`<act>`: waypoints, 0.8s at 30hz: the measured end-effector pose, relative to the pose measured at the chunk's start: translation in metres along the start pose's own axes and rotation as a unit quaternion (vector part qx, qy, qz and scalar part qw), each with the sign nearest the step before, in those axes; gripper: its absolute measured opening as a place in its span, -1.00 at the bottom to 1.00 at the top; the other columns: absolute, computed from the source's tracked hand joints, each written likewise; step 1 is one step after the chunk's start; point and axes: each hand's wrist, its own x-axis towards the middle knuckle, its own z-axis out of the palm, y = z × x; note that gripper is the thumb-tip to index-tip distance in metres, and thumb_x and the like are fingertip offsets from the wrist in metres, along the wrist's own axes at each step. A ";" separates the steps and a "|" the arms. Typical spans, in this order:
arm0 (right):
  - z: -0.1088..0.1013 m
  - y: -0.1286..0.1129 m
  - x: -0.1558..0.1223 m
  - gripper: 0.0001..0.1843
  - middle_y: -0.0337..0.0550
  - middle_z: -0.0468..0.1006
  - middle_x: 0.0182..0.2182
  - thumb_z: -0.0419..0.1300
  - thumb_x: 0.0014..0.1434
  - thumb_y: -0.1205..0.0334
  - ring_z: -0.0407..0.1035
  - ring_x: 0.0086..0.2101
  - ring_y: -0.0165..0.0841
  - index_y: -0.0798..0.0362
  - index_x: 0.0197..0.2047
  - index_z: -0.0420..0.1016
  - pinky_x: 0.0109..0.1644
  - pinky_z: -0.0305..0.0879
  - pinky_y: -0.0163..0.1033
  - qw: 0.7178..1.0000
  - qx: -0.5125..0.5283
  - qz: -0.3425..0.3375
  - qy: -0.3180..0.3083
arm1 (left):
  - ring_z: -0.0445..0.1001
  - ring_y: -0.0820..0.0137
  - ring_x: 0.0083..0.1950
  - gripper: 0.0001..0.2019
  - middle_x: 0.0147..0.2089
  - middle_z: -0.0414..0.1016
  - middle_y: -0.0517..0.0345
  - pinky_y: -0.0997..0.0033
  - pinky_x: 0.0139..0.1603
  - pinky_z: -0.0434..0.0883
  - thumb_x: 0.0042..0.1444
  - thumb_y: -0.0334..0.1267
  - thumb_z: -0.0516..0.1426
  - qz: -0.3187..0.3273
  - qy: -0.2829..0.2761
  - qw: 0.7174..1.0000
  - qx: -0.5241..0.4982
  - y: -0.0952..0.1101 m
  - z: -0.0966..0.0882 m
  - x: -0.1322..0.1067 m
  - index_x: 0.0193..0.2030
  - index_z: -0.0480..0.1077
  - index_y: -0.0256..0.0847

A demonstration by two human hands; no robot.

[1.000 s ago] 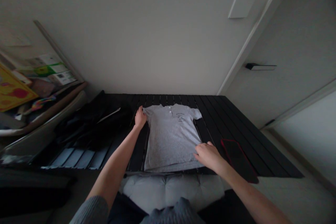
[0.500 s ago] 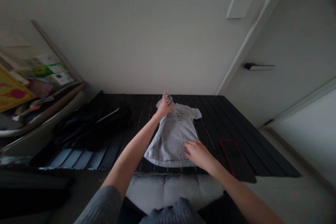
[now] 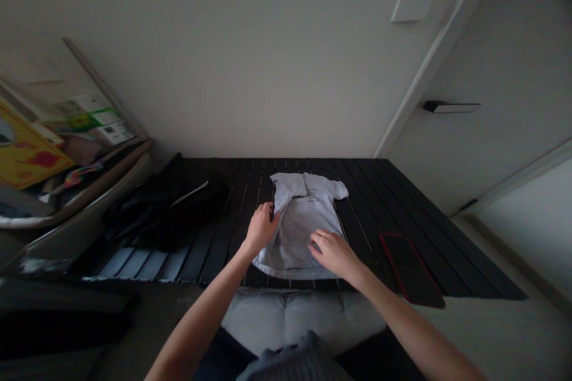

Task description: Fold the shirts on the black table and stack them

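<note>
A small light grey T-shirt point(image 3: 306, 220) with a dark print on the chest lies on the black slatted table point(image 3: 370, 190). Its left sleeve and side are folded over toward the middle, partly covering the print; the right sleeve lies spread out. My left hand point(image 3: 263, 227) is at the shirt's left edge, fingers apart and slightly curled, with nothing visible in it. Over the lower right part of the shirt is my right hand point(image 3: 333, 252), its fingers loosely bent; whether it presses on the cloth is hard to tell.
To the right on the table lies a dark tablet-like thing with a red edge point(image 3: 411, 271). A black heap of cloth or bag point(image 3: 165, 202) sits at the left. Beyond it stands a filled bin point(image 3: 134, 172). A grey cushion point(image 3: 299, 315) is at the near edge; a wall rises behind.
The shirt's left sleeve has been folded inward. My left hand has let go and drawn back toward me along the left edge. My right hand has lifted or shifted slightly.
</note>
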 end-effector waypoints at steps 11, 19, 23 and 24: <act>0.004 0.051 0.005 -0.80 0.02 0.46 -0.18 0.06 0.23 0.19 0.32 -0.12 -0.18 0.07 -0.24 0.47 0.00 0.21 -0.15 0.984 -0.022 0.119 0.133 | 0.46 0.18 -0.05 -0.85 -0.14 0.50 -0.05 0.29 -0.14 0.33 0.16 -0.22 0.06 -0.083 -0.124 0.976 0.158 0.016 -0.027 -0.080 -0.36 0.39 -0.19; 0.023 0.085 0.008 -0.79 0.03 0.45 -0.21 0.09 0.20 0.17 0.35 -0.14 -0.18 0.10 -0.22 0.47 -0.02 0.20 -0.19 0.978 -0.028 0.172 0.115 | 0.47 0.32 -0.14 -0.90 -0.19 0.46 0.04 0.34 -0.11 0.35 0.15 -0.31 0.04 0.048 -0.088 0.994 0.034 0.073 -0.017 -0.076 -0.30 0.38 -0.16; 0.030 0.102 0.016 -0.82 -0.02 0.48 -0.24 0.08 0.19 0.21 0.37 -0.15 -0.23 0.09 -0.27 0.46 -0.01 0.20 -0.21 0.981 0.015 0.147 0.126 | 0.43 0.11 0.02 -0.82 -0.07 0.47 -0.08 0.10 0.02 0.35 0.11 -0.16 0.15 0.086 -0.156 0.980 0.092 0.089 0.011 -0.091 -0.19 0.41 -0.17; 0.029 0.107 0.020 -0.82 -0.02 0.49 -0.23 0.07 0.19 0.22 0.38 -0.14 -0.23 0.09 -0.26 0.46 0.00 0.20 -0.21 0.979 0.023 0.148 0.134 | 0.41 0.08 0.06 -0.78 -0.03 0.46 -0.10 0.04 0.07 0.33 0.11 -0.14 0.16 0.088 -0.150 0.979 0.103 0.089 0.017 -0.097 -0.15 0.41 -0.17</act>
